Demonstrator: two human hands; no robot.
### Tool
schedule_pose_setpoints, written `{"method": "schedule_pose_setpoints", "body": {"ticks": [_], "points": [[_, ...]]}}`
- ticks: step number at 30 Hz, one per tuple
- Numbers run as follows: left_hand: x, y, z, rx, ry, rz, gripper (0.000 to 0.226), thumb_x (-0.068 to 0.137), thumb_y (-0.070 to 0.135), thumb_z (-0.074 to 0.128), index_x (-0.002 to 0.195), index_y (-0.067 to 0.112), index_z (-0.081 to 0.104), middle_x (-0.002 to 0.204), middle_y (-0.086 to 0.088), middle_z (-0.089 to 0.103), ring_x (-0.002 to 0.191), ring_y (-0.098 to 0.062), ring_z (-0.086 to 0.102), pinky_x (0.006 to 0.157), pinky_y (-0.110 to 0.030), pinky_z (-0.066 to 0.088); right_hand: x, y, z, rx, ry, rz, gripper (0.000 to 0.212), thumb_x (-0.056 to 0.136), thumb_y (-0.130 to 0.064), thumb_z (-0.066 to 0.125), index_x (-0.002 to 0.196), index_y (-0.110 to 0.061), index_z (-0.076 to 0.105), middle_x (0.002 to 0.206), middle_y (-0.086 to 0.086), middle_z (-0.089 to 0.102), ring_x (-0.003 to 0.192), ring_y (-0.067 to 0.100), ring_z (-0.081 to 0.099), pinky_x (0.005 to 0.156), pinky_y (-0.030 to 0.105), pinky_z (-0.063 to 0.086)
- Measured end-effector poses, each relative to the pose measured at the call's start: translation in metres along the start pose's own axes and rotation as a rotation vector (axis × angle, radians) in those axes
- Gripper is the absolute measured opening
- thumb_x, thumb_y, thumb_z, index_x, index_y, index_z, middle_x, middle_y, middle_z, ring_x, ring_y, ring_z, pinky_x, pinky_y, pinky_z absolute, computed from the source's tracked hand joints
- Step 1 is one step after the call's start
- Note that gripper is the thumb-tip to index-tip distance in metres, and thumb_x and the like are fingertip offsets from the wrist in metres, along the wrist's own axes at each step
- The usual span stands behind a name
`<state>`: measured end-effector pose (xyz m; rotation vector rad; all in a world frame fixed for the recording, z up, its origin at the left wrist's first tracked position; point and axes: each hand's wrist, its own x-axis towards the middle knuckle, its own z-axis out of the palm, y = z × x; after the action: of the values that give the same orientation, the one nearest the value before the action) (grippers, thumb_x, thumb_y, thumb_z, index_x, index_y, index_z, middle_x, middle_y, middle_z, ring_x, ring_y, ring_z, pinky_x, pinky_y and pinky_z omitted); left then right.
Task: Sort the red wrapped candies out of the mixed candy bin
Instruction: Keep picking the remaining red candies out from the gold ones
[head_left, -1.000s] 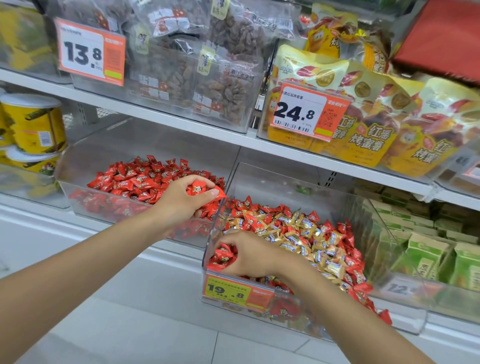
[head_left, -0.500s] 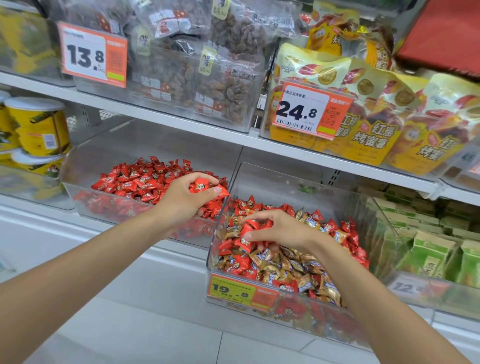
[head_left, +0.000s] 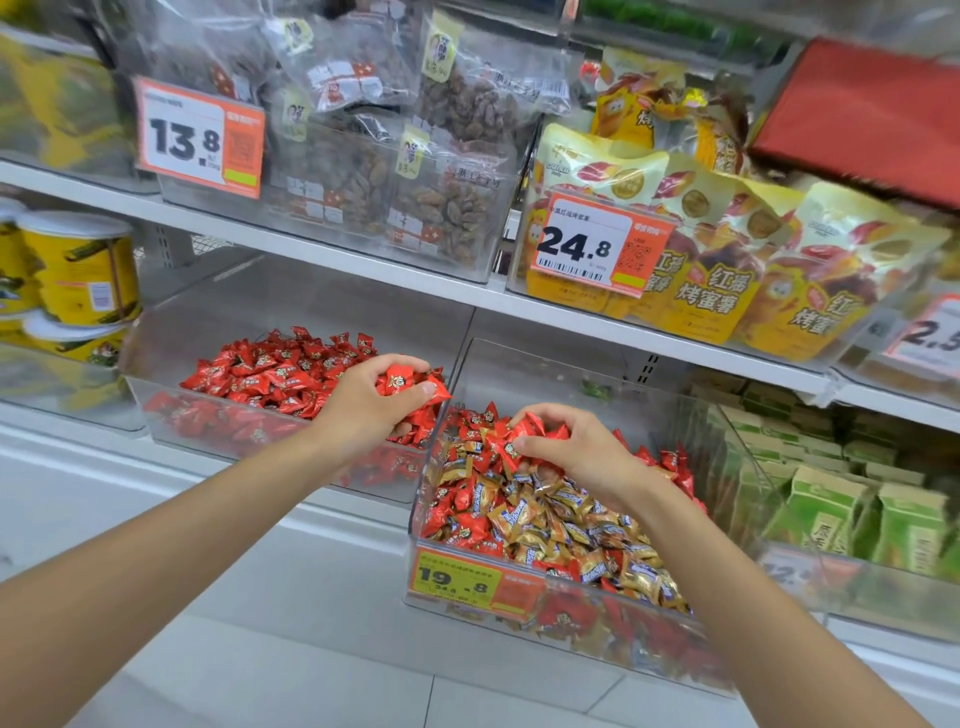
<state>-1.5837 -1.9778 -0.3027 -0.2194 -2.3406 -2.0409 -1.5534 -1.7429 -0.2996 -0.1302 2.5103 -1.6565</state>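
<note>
Above the mixed candy bin (head_left: 540, 370), red wrapped candies (head_left: 520, 435) pinched in right grip (head_left: 577, 453); just beside, more clutched in left grip (head_left: 363, 410).

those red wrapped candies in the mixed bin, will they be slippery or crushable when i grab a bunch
Probably light: the left hand holds several at once. The glossy wrappers look slick, so red candies may slip from the pinching right hand. The mixed pile lies loose and would probably shift when pushed.

On the upper shelf (head_left: 322, 248) before me, clear bags of dried fruit (head_left: 447, 208) sit left behind a 13.8 price tag (head_left: 200, 137), yellow pouches (head_left: 727, 270) right. Below: yellow tins (head_left: 78, 270) far left, green cartons (head_left: 821, 509) far right.
</note>
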Motion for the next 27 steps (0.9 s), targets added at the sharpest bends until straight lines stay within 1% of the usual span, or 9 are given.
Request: {"method": "schedule_pose_setpoints", "body": {"ticks": [6, 10, 12, 14, 17, 20, 22, 24, 27], "points": [[-0.009, 0.009, -0.026, 0.125, -0.015, 0.091, 0.019, 0.083, 0.020, 0.072, 0.101, 0.020, 0.066, 0.094, 0.005, 0.067, 0.055, -0.007, 0.061, 0.053, -0.017, 0.051, -0.013, -0.019, 0.024, 0.098, 0.135, -0.099, 0.013, 0.093, -0.014, 0.061, 0.106, -0.011, 0.060, 0.068, 0.007, 0.063, 0.051, 0.011, 0.049, 0.048, 0.020, 0.039], [-0.003, 0.007, -0.075, 0.306, 0.048, 0.150, 0.019, 0.081, 0.021, 0.075, 0.098, 0.019, 0.066, 0.096, 0.010, 0.064, 0.063, -0.003, 0.055, 0.055, -0.001, 0.040, 0.000, -0.051, 0.051, 0.062, 0.133, -0.186, 0.012, 0.093, -0.014, 0.061, 0.103, -0.012, 0.058, 0.067, 0.002, 0.062, 0.050, 0.009, 0.049, 0.046, 0.018, 0.038], [0.010, 0.000, -0.104, 0.393, 0.099, 0.159, 0.019, 0.080, 0.024, 0.075, 0.096, 0.021, 0.066, 0.099, 0.004, 0.067, 0.077, -0.012, 0.063, 0.067, -0.010, 0.044, 0.020, -0.065, 0.069, -0.016, 0.130, -0.226, 0.011, 0.092, -0.012, 0.063, 0.101, -0.011, 0.057, 0.070, 0.003, 0.060, 0.049, 0.008, 0.048, 0.046, 0.017, 0.038], [0.031, -0.009, -0.132, 0.493, 0.135, 0.146, 0.018, 0.081, 0.028, 0.073, 0.096, 0.024, 0.064, 0.102, 0.001, 0.068, 0.091, -0.019, 0.063, 0.081, -0.027, 0.046, 0.049, -0.074, 0.087, -0.125, 0.134, -0.253, 0.012, 0.090, -0.014, 0.065, 0.099, -0.015, 0.056, 0.076, 0.004, 0.059, 0.057, 0.012, 0.051, 0.053, 0.023, 0.042], [0.065, -0.020, -0.158, 0.553, 0.174, 0.138, 0.026, 0.083, 0.032, 0.071, 0.105, 0.022, 0.061, 0.108, -0.002, 0.066, 0.097, -0.020, 0.061, 0.079, -0.028, 0.043, 0.098, -0.077, 0.110, -0.304, 0.121, -0.234, 0.021, 0.090, -0.022, 0.066, 0.108, -0.020, 0.056, 0.088, -0.001, 0.062, 0.072, 0.014, 0.056, 0.072, 0.033, 0.049], [0.086, -0.035, -0.168, 0.694, 0.068, 0.003, 0.066, 0.076, 0.061, 0.066, 0.133, 0.033, 0.049, 0.135, 0.001, 0.054, 0.125, -0.022, 0.049, 0.103, -0.038, 0.038, 0.131, -0.079, 0.125, -0.494, -0.044, -0.153, 0.067, 0.087, -0.039, 0.068, 0.145, -0.022, 0.038, 0.140, -0.002, 0.049, 0.123, 0.014, 0.051, 0.100, 0.022, 0.037], [0.089, -0.044, -0.170, 0.794, 0.025, -0.043, 0.076, 0.071, 0.072, 0.059, 0.138, 0.039, 0.043, 0.142, 0.006, 0.048, 0.133, -0.022, 0.041, 0.109, -0.047, 0.033, 0.140, -0.078, 0.127, -0.613, -0.162, -0.108, 0.083, 0.084, -0.046, 0.068, 0.152, -0.025, 0.025, 0.153, -0.004, 0.035, 0.138, 0.015, 0.037, 0.107, 0.022, 0.027], [0.085, -0.047, -0.171, 0.679, 0.041, -0.023, 0.073, 0.072, 0.068, 0.061, 0.136, 0.035, 0.046, 0.141, 0.006, 0.049, 0.132, -0.019, 0.042, 0.110, -0.046, 0.034, 0.137, -0.074, 0.118, -0.663, -0.123, -0.134, 0.079, 0.084, -0.046, 0.068, 0.150, -0.024, 0.030, 0.153, -0.005, 0.035, 0.139, 0.014, 0.035, 0.111, 0.024, 0.025], [0.070, -0.042, -0.164, 0.558, 0.053, 0.059, 0.049, 0.085, 0.043, 0.066, 0.129, 0.026, 0.054, 0.134, 0.005, 0.055, 0.124, -0.014, 0.048, 0.106, -0.033, 0.037, 0.110, -0.066, 0.087, -0.641, 0.081, -0.230, 0.057, 0.090, -0.038, 0.063, 0.141, -0.024, 0.044, 0.142, -0.009, 0.048, 0.130, 0.010, 0.046, 0.109, 0.024, 0.032]]}}
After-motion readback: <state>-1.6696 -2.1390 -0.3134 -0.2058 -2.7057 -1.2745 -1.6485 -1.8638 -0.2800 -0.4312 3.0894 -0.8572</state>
